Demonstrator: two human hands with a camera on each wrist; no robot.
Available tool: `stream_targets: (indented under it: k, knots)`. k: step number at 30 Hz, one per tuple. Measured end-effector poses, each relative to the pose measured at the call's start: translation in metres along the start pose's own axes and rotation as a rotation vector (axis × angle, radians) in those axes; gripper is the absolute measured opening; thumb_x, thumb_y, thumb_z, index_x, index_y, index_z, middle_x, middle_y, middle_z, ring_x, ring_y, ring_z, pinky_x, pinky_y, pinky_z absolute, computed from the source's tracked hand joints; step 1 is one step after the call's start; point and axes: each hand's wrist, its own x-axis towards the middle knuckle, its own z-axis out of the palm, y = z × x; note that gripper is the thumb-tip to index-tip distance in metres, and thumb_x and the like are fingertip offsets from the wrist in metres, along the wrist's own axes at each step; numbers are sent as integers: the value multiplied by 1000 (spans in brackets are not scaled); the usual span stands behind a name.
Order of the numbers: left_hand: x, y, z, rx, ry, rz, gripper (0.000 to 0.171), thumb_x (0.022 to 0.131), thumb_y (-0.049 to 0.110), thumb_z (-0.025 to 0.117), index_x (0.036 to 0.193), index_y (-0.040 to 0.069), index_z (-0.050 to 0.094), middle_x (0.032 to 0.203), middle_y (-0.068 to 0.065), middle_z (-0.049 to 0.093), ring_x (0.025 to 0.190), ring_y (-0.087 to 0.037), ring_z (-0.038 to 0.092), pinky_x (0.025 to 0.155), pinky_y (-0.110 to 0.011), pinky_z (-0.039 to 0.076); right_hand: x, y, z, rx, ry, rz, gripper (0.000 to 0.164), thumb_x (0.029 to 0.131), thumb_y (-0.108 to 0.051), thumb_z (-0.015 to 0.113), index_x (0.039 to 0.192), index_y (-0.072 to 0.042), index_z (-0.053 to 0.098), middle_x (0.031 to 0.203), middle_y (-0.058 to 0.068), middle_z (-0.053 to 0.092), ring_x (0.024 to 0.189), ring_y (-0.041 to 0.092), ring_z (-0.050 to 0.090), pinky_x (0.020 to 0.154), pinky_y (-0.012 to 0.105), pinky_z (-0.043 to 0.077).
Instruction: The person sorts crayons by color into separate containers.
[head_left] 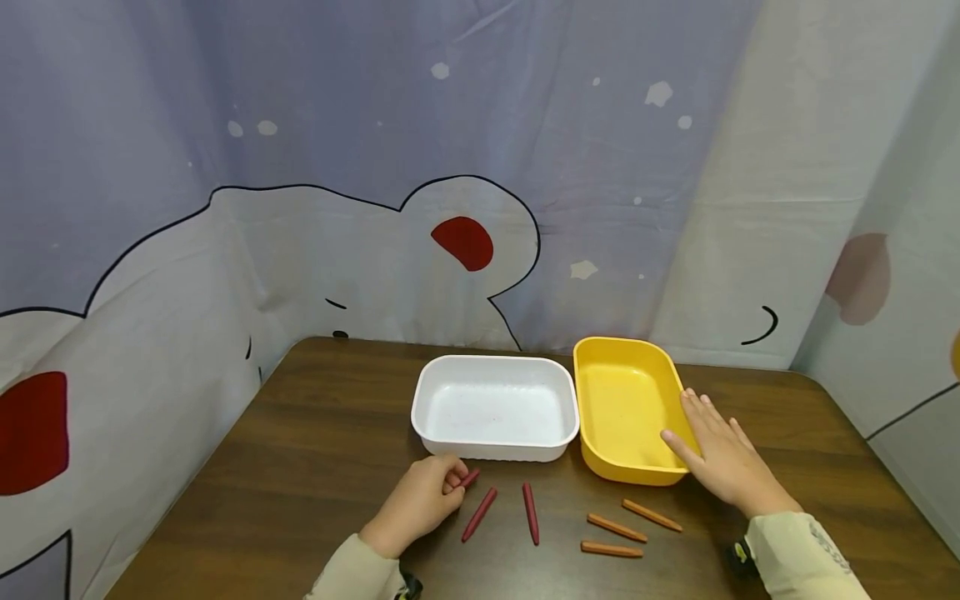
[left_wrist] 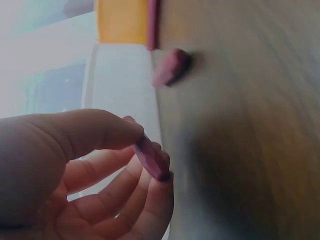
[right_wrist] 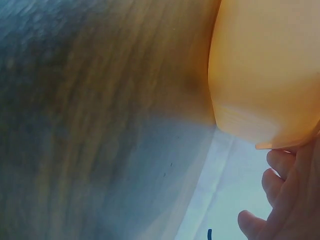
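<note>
Between thumb and fingers my left hand (head_left: 420, 504) pinches a dark red crayon (left_wrist: 152, 159), just in front of the white bin (head_left: 495, 408). Two more dark red crayons lie on the table to its right, a slanted crayon (head_left: 479, 515) and a nearly upright-lying crayon (head_left: 531, 513). My right hand (head_left: 727, 462) has its fingers spread and rests at the right rim of the yellow bin (head_left: 626, 417), thumb over the inner side. In the right wrist view its fingers (right_wrist: 281, 162) touch the outside of the yellow bin. Both bins hold nothing.
Three orange-brown crayons, among them the middle crayon (head_left: 617, 527), lie in front of the yellow bin. The bins stand side by side on a brown wooden table (head_left: 300, 467). A printed curtain (head_left: 360, 258) hangs behind the table and at both sides.
</note>
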Motion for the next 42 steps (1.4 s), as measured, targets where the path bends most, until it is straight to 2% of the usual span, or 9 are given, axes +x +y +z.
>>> stream_targets:
  k: [11,15,20,26,34,42]
  knots:
    - [8,15,-18,-370,-147,-40,18,92,6,70,108,-1,71,93,-4,69,80,-13,65,68,-23,53,1,1,0,9,-2,-6,84,106,-54,40,161,1,9,167,24,8,152,47,7,114,72,7]
    - [18,23,-24,-502,-153,-61,22,94,6,69,112,-6,68,96,-10,71,82,-14,67,70,-25,56,1,1,-1,3,2,-9,84,106,-54,41,161,2,10,167,25,10,152,46,8,114,72,8]
    - [34,28,-26,-630,-140,-106,23,95,4,68,113,-9,65,99,-19,69,84,-14,68,76,-35,61,1,1,0,-2,3,-7,83,106,-54,40,161,2,10,167,24,10,152,46,8,115,72,8]
    - [53,31,-27,-695,-106,-152,23,95,4,68,113,-9,64,96,-10,68,85,-14,68,80,-38,61,1,0,-1,-10,2,-12,84,106,-55,39,160,3,12,166,25,10,152,46,8,116,70,8]
    - [80,34,-21,-791,-71,-227,26,96,4,66,118,-10,62,105,-19,68,89,-18,69,84,-40,60,0,2,0,-18,1,-10,83,107,-53,40,160,3,11,167,24,8,152,46,9,117,69,8]
    - [104,37,-8,-823,-22,-278,25,95,2,66,117,-10,63,100,-16,68,88,-18,69,84,-39,60,1,1,-1,-20,5,-16,83,107,-54,39,160,4,13,166,25,9,152,47,10,116,70,9]
